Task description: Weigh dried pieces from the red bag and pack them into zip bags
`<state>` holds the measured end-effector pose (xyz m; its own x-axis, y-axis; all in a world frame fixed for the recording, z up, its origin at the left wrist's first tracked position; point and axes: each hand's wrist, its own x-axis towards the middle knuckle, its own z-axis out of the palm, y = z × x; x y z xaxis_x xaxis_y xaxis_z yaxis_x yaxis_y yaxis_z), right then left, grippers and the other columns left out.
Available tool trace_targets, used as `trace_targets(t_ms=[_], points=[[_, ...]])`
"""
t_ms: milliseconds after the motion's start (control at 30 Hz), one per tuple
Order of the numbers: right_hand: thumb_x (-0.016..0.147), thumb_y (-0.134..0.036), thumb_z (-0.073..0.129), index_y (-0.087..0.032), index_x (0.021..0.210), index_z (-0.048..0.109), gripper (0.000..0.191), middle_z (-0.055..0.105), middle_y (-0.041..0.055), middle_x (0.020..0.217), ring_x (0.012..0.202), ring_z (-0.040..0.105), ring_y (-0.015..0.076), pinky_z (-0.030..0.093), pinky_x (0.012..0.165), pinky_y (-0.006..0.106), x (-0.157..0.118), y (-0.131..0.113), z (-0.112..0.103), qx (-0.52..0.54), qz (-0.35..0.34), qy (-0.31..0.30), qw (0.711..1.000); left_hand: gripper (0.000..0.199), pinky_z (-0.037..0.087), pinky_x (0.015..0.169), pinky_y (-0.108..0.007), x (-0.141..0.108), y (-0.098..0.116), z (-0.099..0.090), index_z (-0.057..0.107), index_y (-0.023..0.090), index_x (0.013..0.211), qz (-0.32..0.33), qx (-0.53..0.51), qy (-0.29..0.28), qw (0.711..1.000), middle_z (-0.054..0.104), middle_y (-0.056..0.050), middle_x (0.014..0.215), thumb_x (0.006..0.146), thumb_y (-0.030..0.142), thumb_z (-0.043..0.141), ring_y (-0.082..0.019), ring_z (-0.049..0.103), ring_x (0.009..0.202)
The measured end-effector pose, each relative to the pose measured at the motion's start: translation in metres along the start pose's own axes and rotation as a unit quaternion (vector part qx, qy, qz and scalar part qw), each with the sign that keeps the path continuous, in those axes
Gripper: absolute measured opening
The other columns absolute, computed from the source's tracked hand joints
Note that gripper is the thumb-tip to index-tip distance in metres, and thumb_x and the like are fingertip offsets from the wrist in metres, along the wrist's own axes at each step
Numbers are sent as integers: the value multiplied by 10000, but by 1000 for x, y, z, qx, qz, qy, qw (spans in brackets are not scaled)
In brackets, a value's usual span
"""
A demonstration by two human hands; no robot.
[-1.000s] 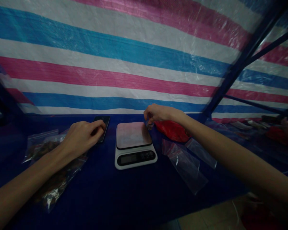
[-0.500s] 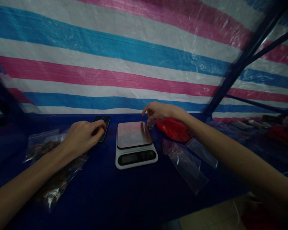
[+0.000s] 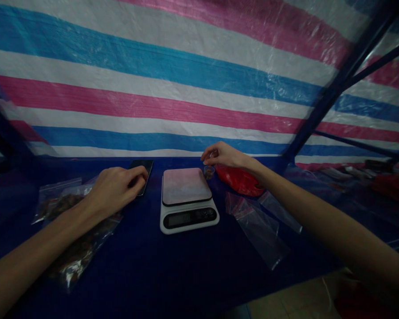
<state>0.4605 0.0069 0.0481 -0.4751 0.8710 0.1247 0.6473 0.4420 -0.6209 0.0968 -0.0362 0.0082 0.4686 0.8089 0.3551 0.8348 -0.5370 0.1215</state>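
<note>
My left hand (image 3: 115,189) lies palm down with its fingers curled loosely, the fingertips resting on the near edge of a flat black phone (image 3: 142,173) that lies on the dark blue tabletop (image 3: 173,270). It presses on the phone rather than closing round it. My right hand (image 3: 221,155) hangs just above a small clear plastic cup (image 3: 209,171), fingers bent and a little apart, holding nothing; whether a fingertip brushes the cup's rim I cannot tell. The cup stands upright just beside the far right corner of a white kitchen scale with a silvery square plate (image 3: 186,198). Something small and brownish sits in the bottom of the cup, too dim to name. The scale's plate is bare, and its dark display shows no reading I can make out.

Under my left forearm lie clear zip bags of brown, crumbly stuff (image 3: 73,230), some partly covered by my arm; what the stuff is I cannot tell. Behind the cup, a crumpled red plastic bag (image 3: 239,180) sits half hidden by my right wrist, its contents out of sight. Flat, see-through zip bags with nothing visible in them (image 3: 259,223) lie to the right of the scale, near my right forearm. Farther right, things in shadow are too dark and blurred to make out. A pink, blue and white striped tarp (image 3: 173,88) hangs behind the tabletop.
</note>
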Motion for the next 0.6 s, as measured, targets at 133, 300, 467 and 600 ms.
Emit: trace_targets(t_ms=[133,300,467,600], points=[[817,-294,748,-116,988,780,249,777,83,886,730,700,163,511,653,256,0,2,2,3,-2,4,1000,369,301,601,-318,1,-1,2,706,232,961,3,1,-8,1000,666,-21,650,937,384,370,-206,600,581],[808,-262,745,-116,976,786,226,774,81,856,733,701,167,517,660,262,0,0,2,4,10,8,1000,371,307,592,-317,2,1,2,714,233,963,-1,-12,-20,1000,667,-23,651,925,386,378,-195,582,554],[807,-298,753,-116,978,786,252,774,80,860,743,695,171,515,669,269,-2,-1,3,1,-1,5,1000,354,299,590,-319,0,0,2,709,238,952,7,-12,-14,1000,661,-22,644,931,374,384,-185,567,541],[832,-323,724,-116,975,785,259,779,96,900,782,703,177,536,707,277,-4,-7,1,13,-10,15,1000,359,308,596,-319,-1,0,0,707,235,945,10,-12,-1,1000,665,-21,651,934,373,377,-187,577,552]])
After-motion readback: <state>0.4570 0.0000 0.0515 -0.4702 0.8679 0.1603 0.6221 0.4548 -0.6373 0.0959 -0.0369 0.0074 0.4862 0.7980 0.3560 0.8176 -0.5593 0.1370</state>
